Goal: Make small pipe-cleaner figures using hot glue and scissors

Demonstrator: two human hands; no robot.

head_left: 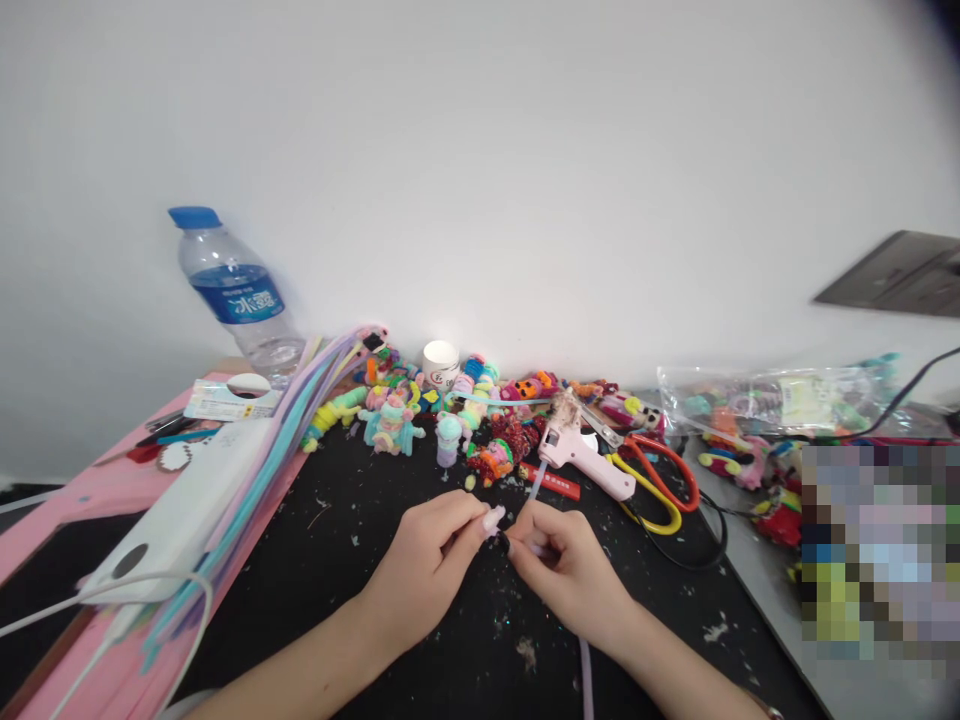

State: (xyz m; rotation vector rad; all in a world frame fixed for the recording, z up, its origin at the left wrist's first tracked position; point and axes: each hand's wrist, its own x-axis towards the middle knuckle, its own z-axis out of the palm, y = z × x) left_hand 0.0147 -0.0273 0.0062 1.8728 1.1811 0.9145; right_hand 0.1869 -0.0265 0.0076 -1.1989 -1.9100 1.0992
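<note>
My left hand (435,560) is closed in a pinch around a small pale-pink fuzzy coil (492,519), which looks like twisted pipe cleaner. My right hand (562,565) has its fingertips pinched together just beside the coil. A lilac pipe cleaner (586,675) shows in its curled fingers and trails out below the palm to the front edge. Beyond the right hand lies a pink glue gun (589,462), its translucent glue stick (537,482) pointing toward my knuckles. Scissors (664,480) with red and yellow handles lie to the right of it.
Colourful fuzzy figures (391,425) line the wall, around a white paper cup (441,364). At left, a bundle of pastel pipe cleaners (262,490) lies beside a white box (180,500) and a water bottle (232,285). A clear plastic bag (780,400) sits right. Scraps dot the black mat (300,600).
</note>
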